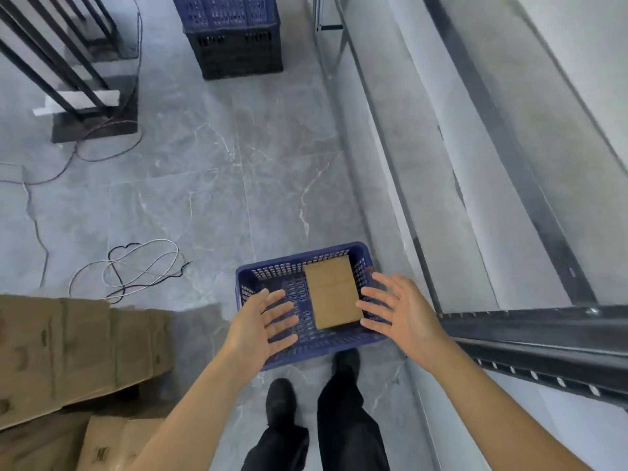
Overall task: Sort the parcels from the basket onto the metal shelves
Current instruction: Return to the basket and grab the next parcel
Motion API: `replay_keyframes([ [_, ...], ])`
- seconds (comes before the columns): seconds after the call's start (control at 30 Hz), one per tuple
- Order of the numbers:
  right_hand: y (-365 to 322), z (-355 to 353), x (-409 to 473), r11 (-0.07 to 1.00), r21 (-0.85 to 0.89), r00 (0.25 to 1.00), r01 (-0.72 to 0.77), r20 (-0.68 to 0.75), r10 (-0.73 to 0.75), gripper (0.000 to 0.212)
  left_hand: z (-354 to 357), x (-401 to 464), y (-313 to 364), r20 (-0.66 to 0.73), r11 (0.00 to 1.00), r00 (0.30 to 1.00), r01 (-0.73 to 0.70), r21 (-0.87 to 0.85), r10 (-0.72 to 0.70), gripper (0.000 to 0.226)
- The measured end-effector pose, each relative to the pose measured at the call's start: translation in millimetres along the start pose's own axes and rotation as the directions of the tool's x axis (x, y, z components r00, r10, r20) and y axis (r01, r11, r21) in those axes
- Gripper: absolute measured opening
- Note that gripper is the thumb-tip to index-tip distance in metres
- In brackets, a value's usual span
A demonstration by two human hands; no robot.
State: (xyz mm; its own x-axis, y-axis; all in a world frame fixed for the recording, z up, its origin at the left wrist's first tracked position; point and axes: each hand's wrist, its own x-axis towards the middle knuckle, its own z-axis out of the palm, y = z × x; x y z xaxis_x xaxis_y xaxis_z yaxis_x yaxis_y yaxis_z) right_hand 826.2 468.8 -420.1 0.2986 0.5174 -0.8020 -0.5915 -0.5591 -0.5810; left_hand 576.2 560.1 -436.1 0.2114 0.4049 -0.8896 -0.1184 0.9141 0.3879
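Observation:
A blue perforated basket (pixel 272 266) stands on the grey floor just ahead of my feet. One flat brown cardboard parcel (pixel 333 294) lies inside it, toward the right side. My left hand (pixel 261 321) hovers over the basket's left part with fingers spread and nothing in it. My right hand (pixel 397 311) hangs open at the basket's right edge, fingertips close to the parcel but apart from it. The metal shelves (pixel 509 321) run along the right, with a dark perforated beam near my right forearm.
Stacked brown cartons (pixel 68 351) sit low at the left. Loose cables (pixel 136 270) lie on the floor left of the basket. Farther ahead a blue crate rests on a black crate (pixel 234 35). A dark metal frame (pixel 68 62) stands at the far left.

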Motion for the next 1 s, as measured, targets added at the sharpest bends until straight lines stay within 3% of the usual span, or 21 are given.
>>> replay_keyframes([
  [0.3, 63.8, -24.0, 192.8, 0.987, -0.109, 0.993, -0.118, 0.002, 0.119, 0.047, -3.2, 187.8, -41.6, -0.123, 0.986, 0.987, 0.084, -0.142, -0.101, 0.048],
  [0.57, 128.1, -63.9, 322.2, 0.966, -0.204, 0.987, -0.157, -0.014, 0.158, 0.040, -16.2, 323.4, -108.2, -0.136, 0.978, 0.982, 0.106, -0.180, -0.131, 0.052],
  [0.67, 149.1, -74.6, 359.4, 0.952, -0.274, 0.990, -0.135, -0.009, 0.138, 0.040, -15.8, 363.5, -123.1, -0.149, 0.988, 0.983, 0.084, -0.127, -0.103, 0.051],
  [0.83, 182.1, -88.6, 418.9, 0.902, -0.412, 0.991, -0.131, -0.038, 0.127, 0.063, -5.9, 415.8, -140.6, -0.196, 0.996, 0.979, 0.061, 0.058, -0.048, 0.049],
  [1.0, 205.1, -96.5, 459.2, 0.896, -0.401, 0.982, -0.189, -0.065, 0.178, 0.080, 0.0, 456.8, -157.8, -0.229, 0.989, 0.972, 0.084, 0.124, -0.054, 0.057],
])
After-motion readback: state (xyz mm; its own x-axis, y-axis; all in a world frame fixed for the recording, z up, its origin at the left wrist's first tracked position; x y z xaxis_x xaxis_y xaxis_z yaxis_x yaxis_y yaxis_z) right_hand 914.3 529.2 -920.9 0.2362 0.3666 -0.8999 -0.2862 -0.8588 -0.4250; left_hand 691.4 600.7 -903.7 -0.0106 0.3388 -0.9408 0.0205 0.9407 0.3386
